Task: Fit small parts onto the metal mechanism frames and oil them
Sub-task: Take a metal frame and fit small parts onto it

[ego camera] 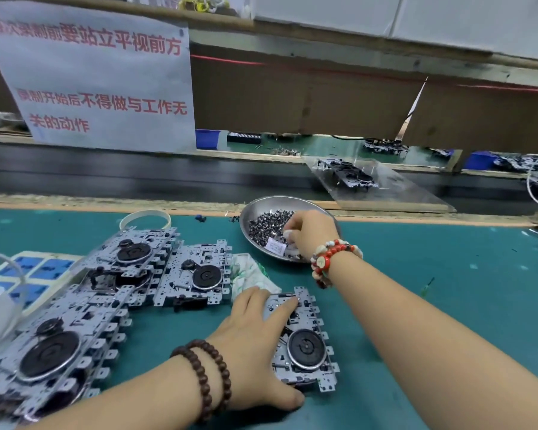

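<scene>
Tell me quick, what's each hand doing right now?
Left hand: open, fingers flat on the metal frame.
Right hand: in the bowl of small parts; grip unclear.

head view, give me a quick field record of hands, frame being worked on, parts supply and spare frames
left hand: rests flat on the near frame, fingers straight
right hand: reaching into the bowl, fingers curled at the small parts
near frame: flat on the green mat, black wheel facing up
bowl: metal, behind the near frame, holds small parts
spare frames: stacked and overlapping, left of the near frame
</scene>
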Available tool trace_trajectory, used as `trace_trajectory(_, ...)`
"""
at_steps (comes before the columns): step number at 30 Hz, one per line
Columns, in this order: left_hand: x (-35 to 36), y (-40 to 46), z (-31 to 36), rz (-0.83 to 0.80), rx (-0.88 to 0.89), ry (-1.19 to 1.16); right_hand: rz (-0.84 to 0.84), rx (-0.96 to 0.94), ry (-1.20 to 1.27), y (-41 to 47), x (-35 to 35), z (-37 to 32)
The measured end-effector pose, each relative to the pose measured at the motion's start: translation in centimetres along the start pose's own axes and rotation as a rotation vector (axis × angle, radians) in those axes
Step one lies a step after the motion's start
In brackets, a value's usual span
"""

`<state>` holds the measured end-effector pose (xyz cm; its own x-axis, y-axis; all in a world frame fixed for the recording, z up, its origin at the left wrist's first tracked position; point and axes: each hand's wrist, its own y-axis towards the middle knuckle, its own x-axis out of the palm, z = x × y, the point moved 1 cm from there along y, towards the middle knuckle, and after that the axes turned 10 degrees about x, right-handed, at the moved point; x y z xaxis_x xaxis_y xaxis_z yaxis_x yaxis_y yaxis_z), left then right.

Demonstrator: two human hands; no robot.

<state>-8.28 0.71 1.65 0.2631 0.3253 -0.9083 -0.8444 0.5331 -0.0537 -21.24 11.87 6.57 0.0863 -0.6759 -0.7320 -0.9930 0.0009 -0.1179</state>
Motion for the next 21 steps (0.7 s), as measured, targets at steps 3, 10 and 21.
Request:
trace_trajectory(3,0.2,-0.1,-0.1,0.014,-0.002,0.001,0.091,-0.085,-0.016,-0.2,-0.3,0.3)
trace_trajectory(10,0.3,-0.5,-0.2,0.028,-0.019,-0.027,0.038,-0.132,0.237,-4.8,-0.5,2.0)
trace_trajectory(21,-1.8,-0.6,0.6,0.242,-0.076,-0.19,-0.097,0.007,0.581,-9.4,1.0,5.7)
